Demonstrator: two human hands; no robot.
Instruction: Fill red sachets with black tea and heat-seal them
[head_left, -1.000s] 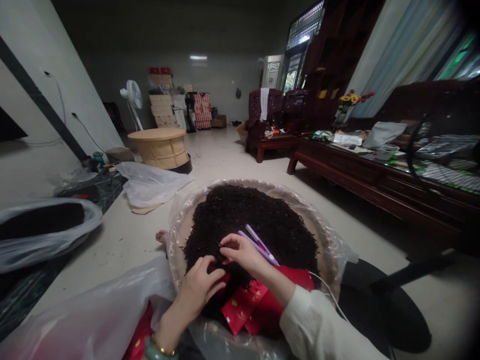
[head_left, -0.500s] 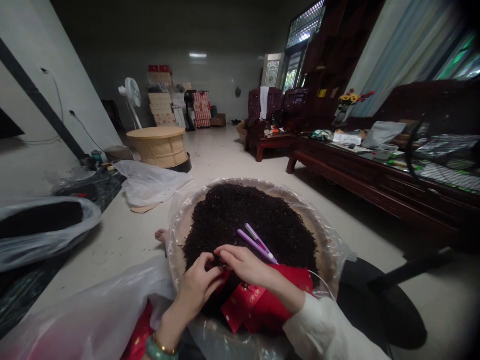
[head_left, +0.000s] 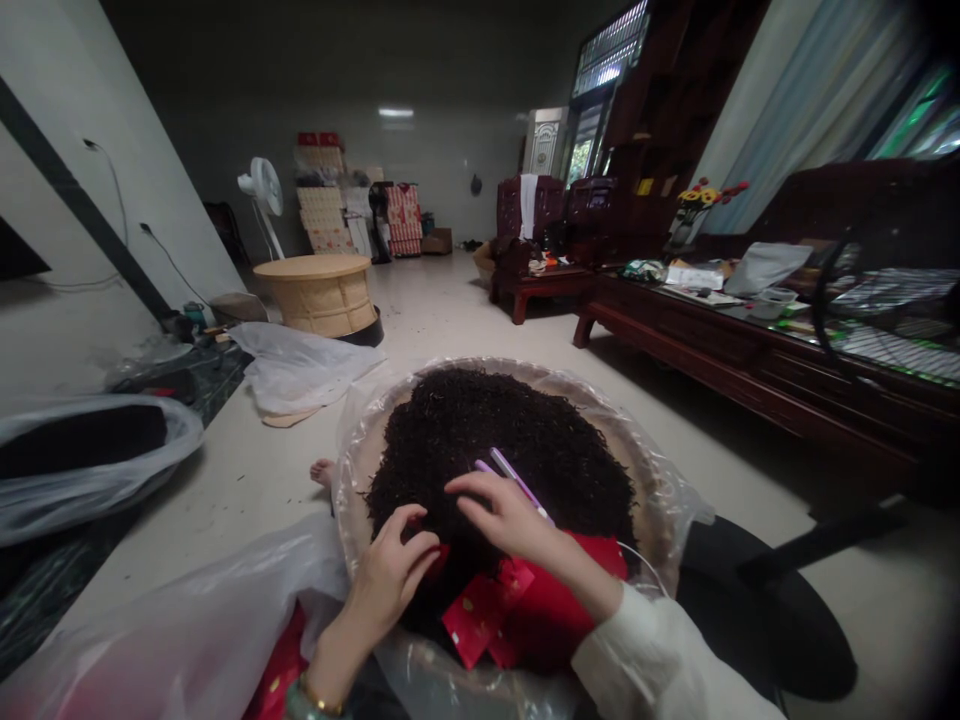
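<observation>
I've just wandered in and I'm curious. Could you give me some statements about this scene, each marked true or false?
1. A dark, loose heap lies in the round tray. True.
2. The left hand and right hand are clasped together. False: they are apart, above the near part of the heap.
3. Red packets lie toward the near side of the tray. True.
4. The green bangle is on the right wrist. False: it is on the left.
5. The purple tool is partly hidden by the right hand. True.
6. The white fan stands inside the tray. False: it stands across the room, beyond the round tan table.
</observation>
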